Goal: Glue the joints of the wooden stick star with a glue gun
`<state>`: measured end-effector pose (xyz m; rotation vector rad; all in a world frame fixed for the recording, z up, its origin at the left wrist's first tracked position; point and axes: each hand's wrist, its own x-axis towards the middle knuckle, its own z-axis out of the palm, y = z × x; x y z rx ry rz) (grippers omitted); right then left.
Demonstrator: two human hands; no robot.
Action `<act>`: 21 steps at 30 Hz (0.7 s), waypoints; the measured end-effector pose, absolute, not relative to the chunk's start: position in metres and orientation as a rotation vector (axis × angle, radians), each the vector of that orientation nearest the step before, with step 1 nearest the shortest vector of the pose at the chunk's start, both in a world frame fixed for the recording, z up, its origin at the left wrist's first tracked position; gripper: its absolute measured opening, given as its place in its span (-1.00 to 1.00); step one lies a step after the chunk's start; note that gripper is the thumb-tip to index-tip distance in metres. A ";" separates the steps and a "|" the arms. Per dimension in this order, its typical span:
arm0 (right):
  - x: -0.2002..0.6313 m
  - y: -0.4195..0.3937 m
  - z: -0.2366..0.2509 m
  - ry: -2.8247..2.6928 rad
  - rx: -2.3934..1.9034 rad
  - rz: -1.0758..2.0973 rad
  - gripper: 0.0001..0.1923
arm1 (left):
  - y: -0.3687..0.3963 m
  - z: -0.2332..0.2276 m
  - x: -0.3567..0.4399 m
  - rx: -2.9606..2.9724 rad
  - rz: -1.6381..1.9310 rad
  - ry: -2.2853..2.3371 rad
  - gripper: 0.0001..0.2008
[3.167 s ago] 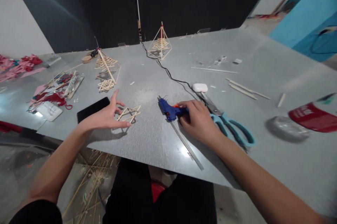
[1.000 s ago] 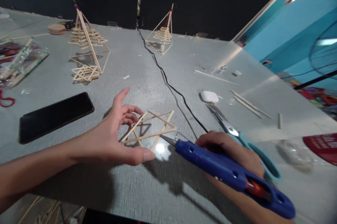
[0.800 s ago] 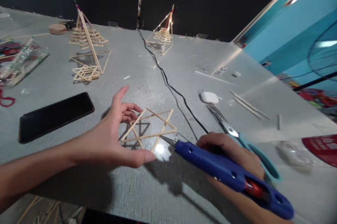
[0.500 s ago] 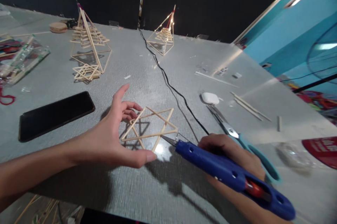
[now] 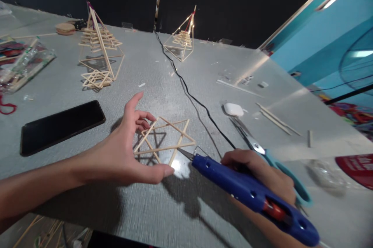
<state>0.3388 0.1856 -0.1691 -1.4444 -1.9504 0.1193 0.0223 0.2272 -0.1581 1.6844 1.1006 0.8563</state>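
Note:
A six-pointed star of thin wooden sticks (image 5: pixel 163 149) is held a little above the grey table. My left hand (image 5: pixel 131 143) grips it from the left, thumb at the near point and curled fingertips at the upper left edge; the index finger is raised. My right hand (image 5: pixel 259 174) is wrapped around a blue glue gun (image 5: pixel 247 193), partly hidden behind its body. The gun's dark pointed nozzle (image 5: pixel 185 153) is at a stick crossing on the star's near right side; whether it touches is unclear. A bright light spot lies below it.
Teal-handled scissors (image 5: pixel 258 147) and a white earbud case (image 5: pixel 233 109) lie on the right. A phone (image 5: pixel 62 127) rests on the left. Behind stand stick pyramids (image 5: pixel 100 46), smaller stacked stars (image 5: pixel 96 79) and a black cord (image 5: pixel 195 99). Plastic packets (image 5: pixel 26 61) sit far left.
The glue gun and right hand have shifted slightly, the gun's rear end moving left. The star has tilted or turned a little in my left hand, which stays nearly still.

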 end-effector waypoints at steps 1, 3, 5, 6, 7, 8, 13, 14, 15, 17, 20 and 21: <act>0.339 0.185 -0.169 -1.947 -1.448 0.121 -0.91 | 0.227 -0.158 0.022 1.680 0.848 1.110 0.50; 0.340 0.184 -0.169 -1.950 -1.453 0.131 -0.90 | 0.227 -0.157 0.022 1.657 0.820 1.120 0.49; 0.341 0.183 -0.169 -1.945 -1.467 0.138 -0.90 | 0.227 -0.155 0.023 1.610 0.801 1.117 0.48; 0.342 0.183 -0.170 -1.935 -1.474 0.140 -0.90 | 0.227 -0.154 0.024 1.581 0.794 1.111 0.48; 0.342 0.183 -0.170 -1.922 -1.479 0.147 -0.90 | 0.228 -0.152 0.025 1.547 0.787 1.101 0.49; 0.342 0.183 -0.170 -1.906 -1.481 0.159 -0.90 | 0.228 -0.151 0.026 1.513 0.777 1.086 0.49; 0.346 0.189 -0.174 -1.809 -1.463 0.248 -0.87 | 0.229 -0.147 0.026 1.348 0.708 0.951 0.45; 0.347 0.191 -0.175 -1.790 -1.453 0.253 -0.86 | 0.230 -0.147 0.025 1.321 0.695 0.919 0.43; 0.348 0.193 -0.176 -1.774 -1.442 0.257 -0.85 | 0.230 -0.147 0.023 1.296 0.685 0.890 0.40; 0.350 0.195 -0.178 -1.740 -1.415 0.264 -0.83 | 0.232 -0.150 0.020 1.261 0.673 0.843 0.37; 0.354 0.197 -0.180 -1.694 -1.390 0.248 -0.77 | 0.236 -0.155 0.016 1.277 0.677 0.817 0.37; 0.355 0.197 -0.179 -1.694 -1.382 0.237 -0.76 | 0.237 -0.157 0.015 1.298 0.680 0.816 0.38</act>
